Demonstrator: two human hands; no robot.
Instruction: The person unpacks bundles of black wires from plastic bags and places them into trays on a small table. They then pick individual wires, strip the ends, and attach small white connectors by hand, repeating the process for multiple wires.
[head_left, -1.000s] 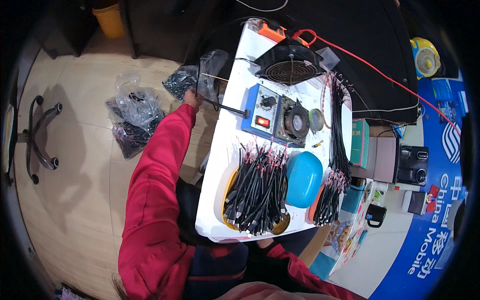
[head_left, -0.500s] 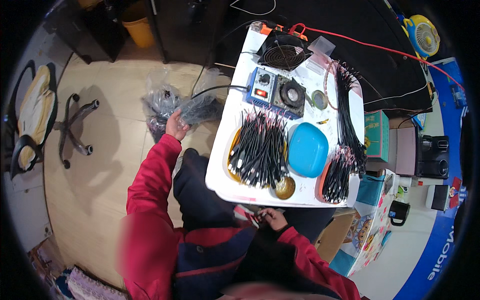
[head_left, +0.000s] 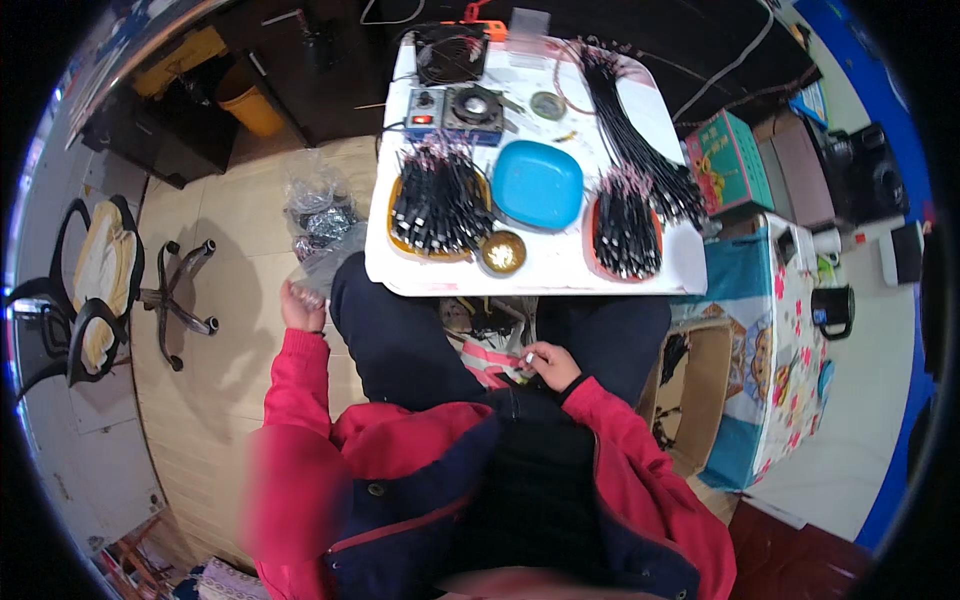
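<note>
Since the earlier frame, the left hand (head_left: 303,306) has moved lower in the frame, farther from the filled bags (head_left: 322,222) on the floor, and the table (head_left: 550,268) appears higher. This hand pinches a clear plastic bag (head_left: 328,268), which stretches from the fingers toward the filled bags, left of the centre. The right hand (head_left: 552,366) is below the middle of the table, fingers curled, just beside a red and white package (head_left: 485,358); I cannot tell whether it pinches something. The left knee (head_left: 372,325) stands between the left hand and the table, and the table edge hides the package partly. On the table, black cables (head_left: 438,205) fill a yellow tray, next to a blue tray (head_left: 538,185) and a small brass-coloured bowl (head_left: 502,254); more cables stand in a reddish tray on the right. At the left of the frame is a chair (head_left: 105,285), at the upper left a yellow bucket (head_left: 250,105), at the lower right a cardboard box (head_left: 705,400) beside a flowered cloth (head_left: 795,375).
</note>
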